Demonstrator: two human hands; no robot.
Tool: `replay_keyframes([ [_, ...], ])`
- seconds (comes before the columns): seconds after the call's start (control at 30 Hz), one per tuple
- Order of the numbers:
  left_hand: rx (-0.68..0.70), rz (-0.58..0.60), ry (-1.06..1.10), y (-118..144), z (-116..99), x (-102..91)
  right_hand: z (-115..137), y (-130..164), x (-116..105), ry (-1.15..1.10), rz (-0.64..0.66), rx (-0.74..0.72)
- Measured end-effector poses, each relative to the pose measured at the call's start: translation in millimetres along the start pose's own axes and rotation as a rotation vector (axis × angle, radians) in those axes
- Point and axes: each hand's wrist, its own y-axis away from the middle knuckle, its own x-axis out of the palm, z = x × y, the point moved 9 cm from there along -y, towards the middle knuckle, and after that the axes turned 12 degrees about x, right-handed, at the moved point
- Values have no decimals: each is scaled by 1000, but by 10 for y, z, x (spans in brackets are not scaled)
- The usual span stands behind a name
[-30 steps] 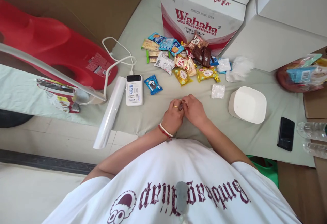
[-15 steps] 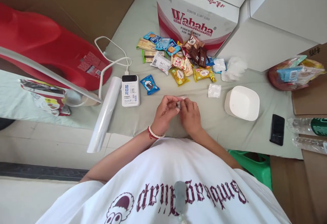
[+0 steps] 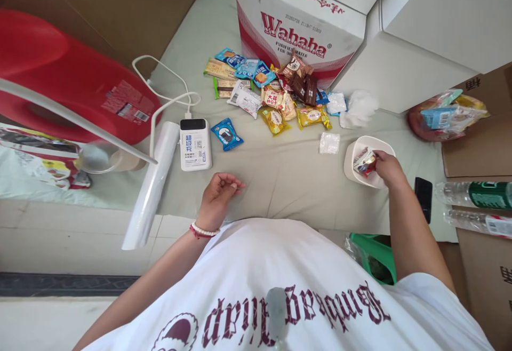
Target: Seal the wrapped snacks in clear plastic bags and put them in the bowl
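snack wrapper (image 3: 365, 162) tilted, long axis diagonal, over white bowl (image 3: 352, 154).

My right grip (image 3: 386, 167) sits at the right of the frame over the bowl (image 3: 352, 161), pinching a snack packet (image 3: 364, 161) inside it, with the phone (image 3: 423, 199) just right of my wrist. My left grip (image 3: 218, 193) rests at centre on the surface (image 3: 288, 175), below the power bank (image 3: 194, 144). The snack pile (image 3: 272, 92) lies above, against the carton (image 3: 298, 25) at upper centre.
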Motion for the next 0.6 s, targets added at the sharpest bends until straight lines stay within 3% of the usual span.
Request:
replay_keyframes([
  [0.13,17,-41,-55,23,-21,-64,169,87,-191,207,-142,54],
  [0.23,19,-68,-108,38,-11,-117,499,322,-373,223,-312,-100],
  [0.3,22,-57,-130,42,-2,-105,849,505,-201,201,-254,-347],
  [0.4,33,-11,-151,38,-21,-23,1275,695,308,219,-42,-627],
  [0.47,38,31,-159,31,-55,53,1400,666,521,214,3,-638],
  [0.6,151,126,-194,-10,-231,270,1426,592,612,-32,111,-495],
])
